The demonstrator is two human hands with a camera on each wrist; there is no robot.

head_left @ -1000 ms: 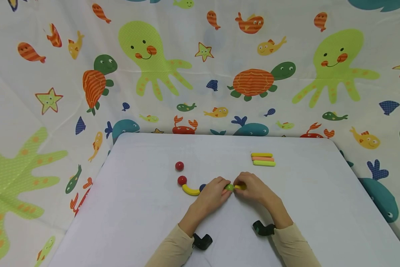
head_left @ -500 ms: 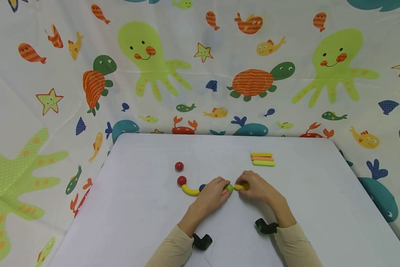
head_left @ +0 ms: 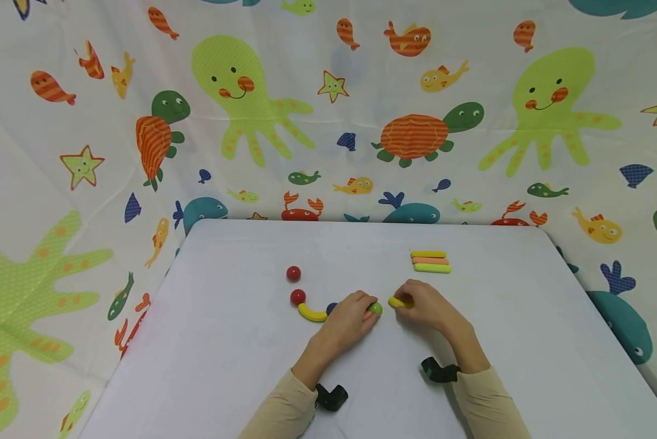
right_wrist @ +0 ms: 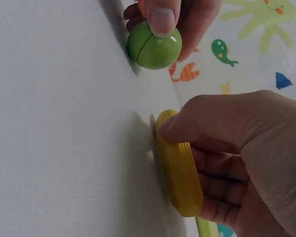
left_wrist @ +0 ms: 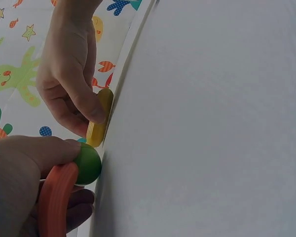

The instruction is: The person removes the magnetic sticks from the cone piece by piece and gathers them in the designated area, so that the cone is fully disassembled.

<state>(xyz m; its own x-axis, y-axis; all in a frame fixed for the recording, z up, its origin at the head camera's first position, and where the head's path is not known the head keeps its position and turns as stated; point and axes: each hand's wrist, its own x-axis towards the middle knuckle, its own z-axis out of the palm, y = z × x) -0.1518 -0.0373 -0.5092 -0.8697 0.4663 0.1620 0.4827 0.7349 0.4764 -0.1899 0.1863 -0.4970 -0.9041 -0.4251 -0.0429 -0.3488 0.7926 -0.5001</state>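
Note:
My left hand (head_left: 349, 316) pinches a glossy green ball (left_wrist: 89, 164) between thumb and fingers, low over the white table. A curved orange stick (left_wrist: 56, 200) runs from the ball past that hand. My right hand (head_left: 426, 306) pinches a ribbed yellow stick (right_wrist: 179, 170) between thumb and fingers, its near end a short gap from the ball. Left of my left hand, a blue ball (head_left: 331, 308), partly covered, touches a curved yellow stick (head_left: 312, 313). That stick meets a red ball (head_left: 298, 297) at its other end.
Another red ball (head_left: 293, 274) lies alone behind the row. Three straight sticks, yellow (head_left: 428, 254), orange (head_left: 430, 261) and lime (head_left: 432, 268), lie side by side beyond my right hand. A printed sea-animal cloth (head_left: 328, 122) hangs behind the white table (head_left: 224, 366).
My right hand has drawn back a little to the right with the yellow stick, and the gap to the green ball has widened. The left hand stays in place on the ball.

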